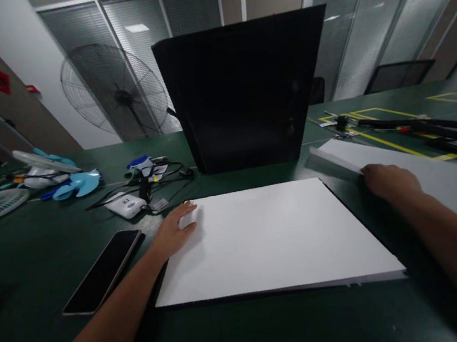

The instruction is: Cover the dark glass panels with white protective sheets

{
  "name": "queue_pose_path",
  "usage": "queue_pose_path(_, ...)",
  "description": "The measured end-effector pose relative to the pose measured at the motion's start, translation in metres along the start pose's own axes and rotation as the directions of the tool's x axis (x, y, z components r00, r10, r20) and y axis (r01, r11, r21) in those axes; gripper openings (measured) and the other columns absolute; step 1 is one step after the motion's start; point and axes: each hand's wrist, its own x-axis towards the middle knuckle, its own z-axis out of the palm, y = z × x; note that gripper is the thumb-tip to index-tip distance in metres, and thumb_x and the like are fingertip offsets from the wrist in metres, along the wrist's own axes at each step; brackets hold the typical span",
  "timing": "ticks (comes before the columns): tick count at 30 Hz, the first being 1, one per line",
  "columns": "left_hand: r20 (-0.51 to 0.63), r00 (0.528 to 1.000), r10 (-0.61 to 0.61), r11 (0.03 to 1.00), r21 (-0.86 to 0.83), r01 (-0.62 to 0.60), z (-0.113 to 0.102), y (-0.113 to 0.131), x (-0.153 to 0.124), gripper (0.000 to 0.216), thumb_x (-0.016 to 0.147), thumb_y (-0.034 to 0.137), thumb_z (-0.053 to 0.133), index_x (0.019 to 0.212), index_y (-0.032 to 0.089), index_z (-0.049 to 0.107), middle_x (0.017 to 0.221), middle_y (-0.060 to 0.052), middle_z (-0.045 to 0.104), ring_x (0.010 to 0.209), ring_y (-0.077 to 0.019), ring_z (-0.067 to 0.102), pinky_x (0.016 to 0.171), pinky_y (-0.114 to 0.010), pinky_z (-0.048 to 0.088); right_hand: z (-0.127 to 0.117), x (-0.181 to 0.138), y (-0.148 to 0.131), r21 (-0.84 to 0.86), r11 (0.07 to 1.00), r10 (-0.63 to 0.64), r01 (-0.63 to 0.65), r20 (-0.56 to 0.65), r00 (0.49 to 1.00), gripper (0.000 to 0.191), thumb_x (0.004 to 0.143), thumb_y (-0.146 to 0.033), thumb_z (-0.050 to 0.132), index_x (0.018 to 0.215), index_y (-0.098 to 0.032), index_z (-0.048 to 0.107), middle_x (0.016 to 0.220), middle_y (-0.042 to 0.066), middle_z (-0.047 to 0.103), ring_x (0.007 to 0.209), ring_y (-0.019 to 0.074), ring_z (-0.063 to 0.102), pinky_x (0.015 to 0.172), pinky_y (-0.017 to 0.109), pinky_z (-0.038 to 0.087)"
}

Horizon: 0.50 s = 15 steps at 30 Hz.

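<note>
Two-hand sheet handling, at the stage of steadying one sheet and reaching for the other.

- Large white sheet lies flat on the green table, centre-near, directly in front of the person. A dark layer shows under its near and right edges.
- Left hand: flat, fingers spread apart, resting on the sheet's far-left corner. It presses on the sheet rather than gripping it.
- Right hand: on the left edge of a second white sheet, which lies to the right, just beside the first. Only the back of the hand shows, so can't tell if the fingers are pinched on the edge or just lying on it. That edge looks slightly raised at its far end.
- Black upright panel stands just beyond the large sheet.
- Phone lies face up to the left of the left forearm, clear of the sheet.
- White gadget with cables and blue fan blades lie far-left. Floor fan stands behind them.

Judgement: moving the second sheet would need a real pinch on its raised edge. The left palm would have to stay down so the large sheet doesn't skate on the smooth tabletop.
</note>
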Motion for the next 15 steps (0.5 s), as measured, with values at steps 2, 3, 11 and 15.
queue_pose_path(2,0.003,1.000,0.009,1.000,0.009,-0.009,0.000,-0.002,-0.001,0.057,0.082,0.046,0.064,0.133,0.021,0.067,0.152,-0.010,0.056,0.143,-0.0314,0.050,0.124,-0.050,0.032,-0.007,-0.007,-0.010,-0.009,0.999,0.036,-0.036,-0.053,0.998,0.054,0.101,-0.037,0.026,0.129,-0.007,0.063,0.116,0.029,0.064,0.103,0.0349,0.065,0.077,0.042,0.042)
queue_pose_path(3,0.004,1.000,0.013,1.000,0.014,-0.013,0.001,-0.003,-0.001,0.056,0.082,0.045,0.064,0.133,0.021,0.067,0.152,-0.011,0.056,0.143,-0.0315,0.050,0.124,-0.050,0.032,-0.011,-0.013,-0.017,-0.008,0.999,0.047,-0.048,-0.084,0.995,0.055,0.101,-0.037,0.026,0.130,-0.007,0.061,0.115,0.029,0.064,0.103,0.0357,0.065,0.076,0.042,0.042)
queue_pose_path(11,-0.015,1.000,0.024,1.000,0.007,-0.023,0.002,-0.008,-0.006,0.060,0.089,0.056,0.056,0.133,0.017,0.066,0.151,-0.013,0.057,0.144,-0.0311,0.048,0.125,-0.047,0.031,-0.042,-0.098,-0.115,-0.033,0.974,-0.225,0.223,-0.139,0.964,0.040,0.094,-0.043,0.040,0.109,-0.016,0.064,0.098,0.018,0.068,0.087,0.0356,0.067,0.073,0.046,0.047)
queue_pose_path(15,-0.041,0.999,-0.025,0.998,-0.050,0.023,0.001,-0.001,-0.009,0.064,0.098,0.062,0.039,0.132,0.016,0.066,0.149,-0.013,0.059,0.143,-0.0317,0.050,0.124,-0.048,0.032,-0.031,-0.158,-0.159,0.034,0.803,-0.595,0.595,-0.013,0.803,0.040,0.093,-0.037,0.048,0.126,-0.020,0.062,0.116,0.010,0.070,0.086,0.0221,0.068,0.078,0.039,0.053)
